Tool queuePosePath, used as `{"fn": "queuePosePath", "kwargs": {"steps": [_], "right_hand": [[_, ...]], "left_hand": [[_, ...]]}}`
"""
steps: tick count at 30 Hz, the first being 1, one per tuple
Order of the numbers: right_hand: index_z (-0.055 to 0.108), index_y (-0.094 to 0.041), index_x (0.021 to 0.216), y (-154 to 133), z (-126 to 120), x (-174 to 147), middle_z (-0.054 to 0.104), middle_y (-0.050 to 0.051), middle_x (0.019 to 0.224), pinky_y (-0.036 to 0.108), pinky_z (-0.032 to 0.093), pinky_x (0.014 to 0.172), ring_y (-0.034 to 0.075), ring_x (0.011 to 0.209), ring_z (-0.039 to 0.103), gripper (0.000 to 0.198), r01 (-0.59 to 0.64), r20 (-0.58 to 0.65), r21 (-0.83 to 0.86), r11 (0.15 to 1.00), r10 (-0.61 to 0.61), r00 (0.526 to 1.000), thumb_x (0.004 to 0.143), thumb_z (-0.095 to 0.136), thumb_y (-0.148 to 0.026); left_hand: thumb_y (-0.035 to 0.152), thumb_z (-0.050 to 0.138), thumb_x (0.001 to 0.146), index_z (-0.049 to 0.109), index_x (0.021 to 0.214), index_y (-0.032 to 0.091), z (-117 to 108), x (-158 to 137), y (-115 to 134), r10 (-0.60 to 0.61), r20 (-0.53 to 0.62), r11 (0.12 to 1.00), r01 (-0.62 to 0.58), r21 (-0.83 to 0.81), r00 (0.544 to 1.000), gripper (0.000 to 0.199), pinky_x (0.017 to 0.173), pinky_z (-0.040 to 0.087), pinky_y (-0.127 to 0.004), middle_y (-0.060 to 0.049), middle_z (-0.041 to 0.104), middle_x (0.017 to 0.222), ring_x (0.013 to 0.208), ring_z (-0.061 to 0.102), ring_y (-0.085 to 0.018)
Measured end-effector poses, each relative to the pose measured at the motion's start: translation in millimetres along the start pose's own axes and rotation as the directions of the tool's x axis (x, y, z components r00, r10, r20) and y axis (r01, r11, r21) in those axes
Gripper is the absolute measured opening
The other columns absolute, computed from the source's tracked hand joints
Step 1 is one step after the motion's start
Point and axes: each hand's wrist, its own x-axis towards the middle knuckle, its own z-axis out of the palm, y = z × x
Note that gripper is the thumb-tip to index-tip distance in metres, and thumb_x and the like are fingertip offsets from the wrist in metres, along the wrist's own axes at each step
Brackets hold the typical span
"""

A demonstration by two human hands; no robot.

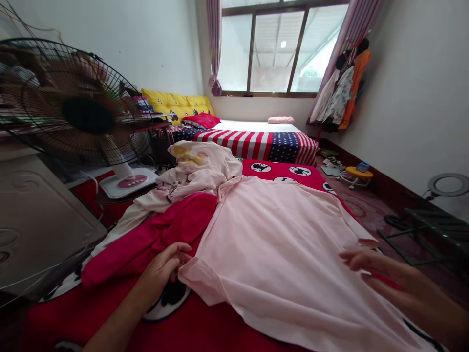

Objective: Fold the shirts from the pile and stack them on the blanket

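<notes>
A pale pink shirt (pixel 278 244) lies spread over a red bed cover (pixel 110 322) with black-and-white round prints. My left hand (pixel 166 266) is at the shirt's left side, fingers loosely bent and apart, their tips by the sleeve edge. Whether they touch the cloth is hard to tell. Over the shirt's right edge is my right hand (pixel 392 276), slightly blurred, with thumb and fingers apart and nothing gripped. Left of the shirt lie a crumpled dark pink garment (pixel 157 234) and a heap of cream printed clothing (pixel 205 164).
A standing fan (pixel 88 115) is close on the left beside a pale cabinet panel (pixel 40 220). Beyond lies another bed with a striped, starred cover (pixel 249 144). On the right are a dark green rack (pixel 436 225), a ring light (pixel 449 185) and a yellow stool (pixel 357 172).
</notes>
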Motion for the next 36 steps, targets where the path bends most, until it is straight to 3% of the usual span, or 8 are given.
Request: {"fn": "queuePosePath", "kwargs": {"steps": [5,8,16,22,25,27,31,36], "right_hand": [[0.070,-0.019,0.093,-79,73,97,0.071,0.009,0.097,0.033,0.054,0.079,0.023,0.090,0.068,0.027,-0.075,0.351,0.412,0.908,-0.083,0.933,0.076,0.067,-0.039],[0.067,-0.016,0.086,-114,129,153,0.071,0.008,0.094,0.026,0.053,0.068,0.020,0.082,0.069,0.020,-0.280,0.438,0.565,0.776,0.006,0.899,0.070,0.071,-0.027],[0.058,-0.017,0.067,-162,239,247,0.060,0.000,0.061,0.022,0.045,0.054,0.018,0.066,0.064,0.020,-0.282,0.251,0.556,0.782,0.166,0.954,0.065,0.078,-0.022],[0.054,-0.017,0.054,-163,223,278,0.054,-0.002,0.053,0.020,0.048,0.058,0.015,0.065,0.061,0.017,-0.250,0.116,0.637,0.729,0.230,0.966,0.068,0.064,-0.013],[0.057,-0.019,0.072,-147,197,289,0.060,0.000,0.065,0.023,0.053,0.060,0.013,0.063,0.063,0.006,-0.294,0.085,0.718,0.631,0.339,0.937,0.078,0.054,-0.019],[0.056,-0.018,0.081,-129,184,289,0.062,0.001,0.068,0.026,0.056,0.061,0.014,0.064,0.065,0.007,-0.355,0.095,0.745,0.564,0.437,0.894,0.083,0.049,-0.020],[0.056,-0.017,0.090,-93,178,273,0.061,0.004,0.066,0.029,0.057,0.058,0.018,0.064,0.065,0.010,-0.471,0.153,0.736,0.487,0.558,0.816,0.088,0.049,-0.023],[0.062,-0.012,0.077,-85,185,256,0.061,0.003,0.057,0.028,0.051,0.047,0.019,0.052,0.060,0.020,-0.539,0.283,0.659,0.525,0.491,0.824,0.062,0.075,-0.010]], "left_hand": [[0.051,0.064,0.073,0.067,0.093,0.014,11,3,4,-0.020,0.012,0.974,0.017,0.227,1.000,0.042,0.055,0.039,-0.023,0.000,0.062,0.064,0.060,0.057,-0.017],[0.046,0.060,0.079,0.064,0.073,0.015,14,-1,6,0.017,0.077,0.954,-0.039,0.297,0.997,0.032,0.058,0.040,-0.023,-0.001,0.062,0.069,0.066,0.056,-0.018],[0.042,0.065,0.079,0.057,0.076,0.018,21,-9,0,0.074,-0.055,0.994,-0.069,0.089,0.996,0.026,0.063,0.043,-0.021,0.001,0.059,0.072,0.069,0.055,-0.016],[0.046,0.061,0.082,0.057,0.121,0.022,25,-17,-19,-0.005,-0.061,0.972,-0.009,-0.233,0.998,0.046,0.078,0.049,-0.027,-0.007,0.067,0.101,0.091,0.063,-0.021],[0.052,0.052,0.085,0.071,0.097,0.020,24,-20,-14,-0.023,-0.107,0.988,0.006,-0.151,0.994,0.039,0.083,0.047,-0.027,-0.008,0.067,0.106,0.099,0.061,-0.023],[0.055,0.043,0.088,0.071,0.078,0.018,26,-18,-6,0.011,-0.095,0.996,-0.019,-0.084,0.995,0.047,0.077,0.047,-0.026,-0.007,0.066,0.088,0.086,0.062,-0.021],[0.056,0.045,0.086,0.047,0.047,0.018,35,-6,6,0.060,-0.100,0.996,-0.052,0.073,0.993,0.054,0.058,0.040,-0.024,0.001,0.044,0.053,0.055,0.048,-0.014],[0.037,0.068,0.069,0.057,0.079,0.018,36,-3,1,0.009,-0.215,0.995,0.013,0.101,0.977,0.024,0.064,0.046,-0.025,0.001,0.061,0.071,0.068,0.060,-0.018]]}}
